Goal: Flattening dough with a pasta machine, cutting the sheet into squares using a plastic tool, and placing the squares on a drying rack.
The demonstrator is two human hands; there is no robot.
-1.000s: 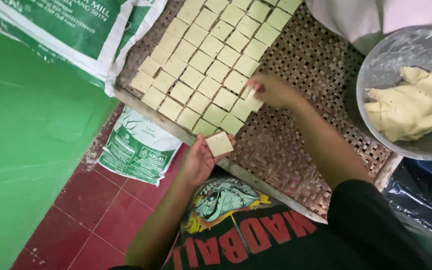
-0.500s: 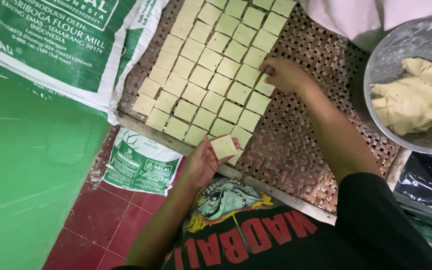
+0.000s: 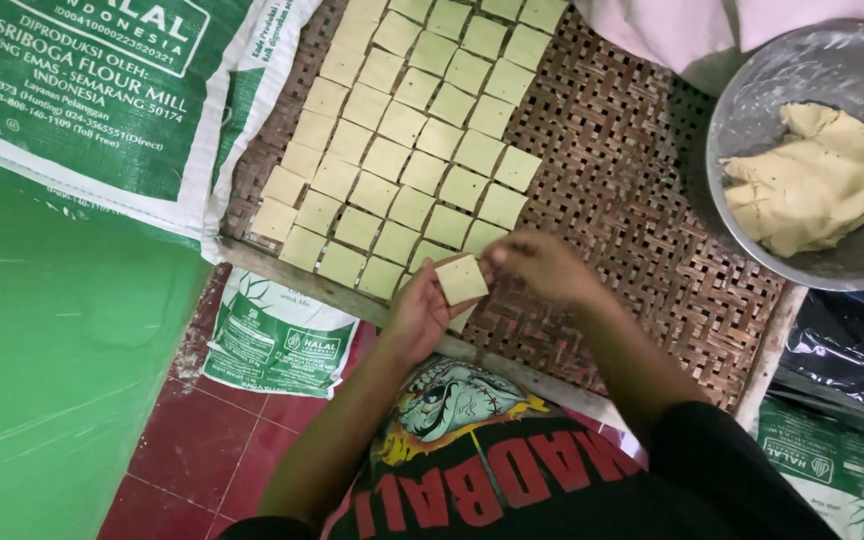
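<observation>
Dough square (image 3: 461, 279) is sitting flat in the left hand (image 3: 422, 310), pale and roughly even-sided, so no long axis is showing; it is hovering over the near edge of the woven tray (image 3: 632, 210). The left fingers are curling under it, gripping it. The right hand (image 3: 542, 265) is coming in from the square's right, fingers pinching at its edge, touching or just beside it; which is hard to tell. More squares may be stacked beneath, hidden by the top one. Beyond, rows of squares (image 3: 402, 150) are filling the tray's left half. At far right, a metal bowl (image 3: 752, 110) is holding dough (image 3: 812, 180), its rim cut off by the frame.
</observation>
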